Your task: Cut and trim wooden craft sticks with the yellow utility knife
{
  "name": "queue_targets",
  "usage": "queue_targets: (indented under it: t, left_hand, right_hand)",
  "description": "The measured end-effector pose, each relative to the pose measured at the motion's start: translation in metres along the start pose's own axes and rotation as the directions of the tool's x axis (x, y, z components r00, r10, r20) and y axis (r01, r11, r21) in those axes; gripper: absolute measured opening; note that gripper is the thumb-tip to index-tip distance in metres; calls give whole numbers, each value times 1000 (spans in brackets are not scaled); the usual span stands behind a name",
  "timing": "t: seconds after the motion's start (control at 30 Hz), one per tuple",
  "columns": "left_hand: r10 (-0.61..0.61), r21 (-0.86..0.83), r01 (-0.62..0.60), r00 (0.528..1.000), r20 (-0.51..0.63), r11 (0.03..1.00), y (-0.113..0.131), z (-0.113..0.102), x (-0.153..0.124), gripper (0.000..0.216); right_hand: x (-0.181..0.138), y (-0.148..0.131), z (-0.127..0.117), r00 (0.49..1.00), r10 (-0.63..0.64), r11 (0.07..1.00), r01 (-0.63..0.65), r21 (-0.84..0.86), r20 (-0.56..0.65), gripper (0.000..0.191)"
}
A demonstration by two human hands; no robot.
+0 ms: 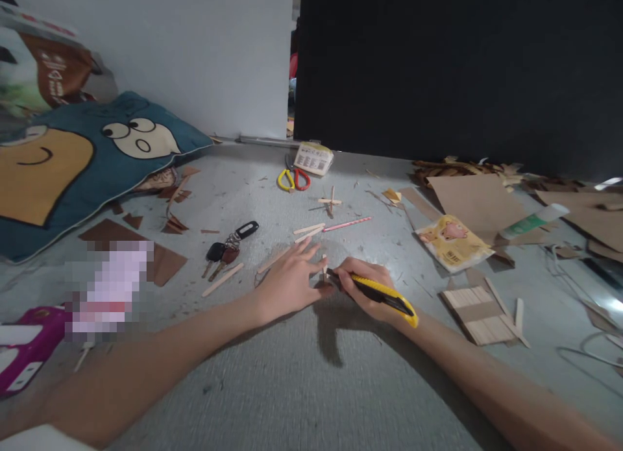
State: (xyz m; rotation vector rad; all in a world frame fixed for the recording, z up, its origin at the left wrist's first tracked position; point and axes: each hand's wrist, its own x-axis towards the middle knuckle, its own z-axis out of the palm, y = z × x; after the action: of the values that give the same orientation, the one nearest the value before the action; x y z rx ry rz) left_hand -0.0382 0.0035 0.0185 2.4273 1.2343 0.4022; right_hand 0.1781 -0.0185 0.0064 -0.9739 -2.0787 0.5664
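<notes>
- Presently, a short wooden stick (326, 274) is lying around the middle of the worktop (272, 386).
- The left hand (287, 279) is fanning its other fingers while its thumb and forefinger are pinching that stick, seemingly steadying it.
- The right hand (365, 269) is gripping a yellow cutter knife (387, 294), the blade pointing at the stick; whether it is touching, I can't tell.
- No parted halves are showing under the blade, so to my eye this cut is not finished.
- Beyond, toward the far edge, some sticks are forming a small cross (331, 201), perhaps a piece made up; loose sticks (308, 230) are lying nearer, beside a pink striped rod (347, 224).
- Toward the right side, a paper-banded bundle of sticks (474, 313) is sitting, so plenty of wood looks unused.
- Scissors (302, 180) are resting close to the far edge; keys (224, 251) are lying left of the hands.
</notes>
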Motion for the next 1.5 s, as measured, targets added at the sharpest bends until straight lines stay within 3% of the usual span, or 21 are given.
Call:
queue_targets:
  t: [0.4, 0.6, 0.83, 0.93, 1.1, 1.27, 1.5]
  left_hand:
    - [3, 12, -3, 1000, 7, 1000, -2, 2, 0, 61]
    - [22, 11, -22, 1000, -8, 1000, -4, 3, 0, 60]
    - [41, -20, -42, 999, -17, 999, -6, 2, 2, 57]
    - [35, -52, -35, 999, -9, 998, -6, 0, 2, 52]
    - [30, -16, -30, 1000, 6, 999, -6, -1, 2, 44]
    - [15, -11, -15, 999, -36, 1000, -8, 2, 2, 54]
    - [11, 53, -11, 1000, -12, 999, -9, 2, 5, 61]
  right_hand:
    - [1, 3, 1, 998, -65, 997, 66, -40, 17, 31]
    - [4, 4, -2, 977, -210, 975, 213, -69, 47, 26]
    - [11, 4, -5, 959, -247, 965, 256, -50, 137, 23]
    - [16, 0, -8, 970, -159, 987, 163, -6, 184, 23]
    - [21, -5, -6, 986, 93, 987, -110, 116, 139, 35]
    - [19, 7, 2, 938, 325, 862, -347, 370, 123, 40]
    - [19, 18, 11, 890, 435, 714, -433, 550, 136, 39]
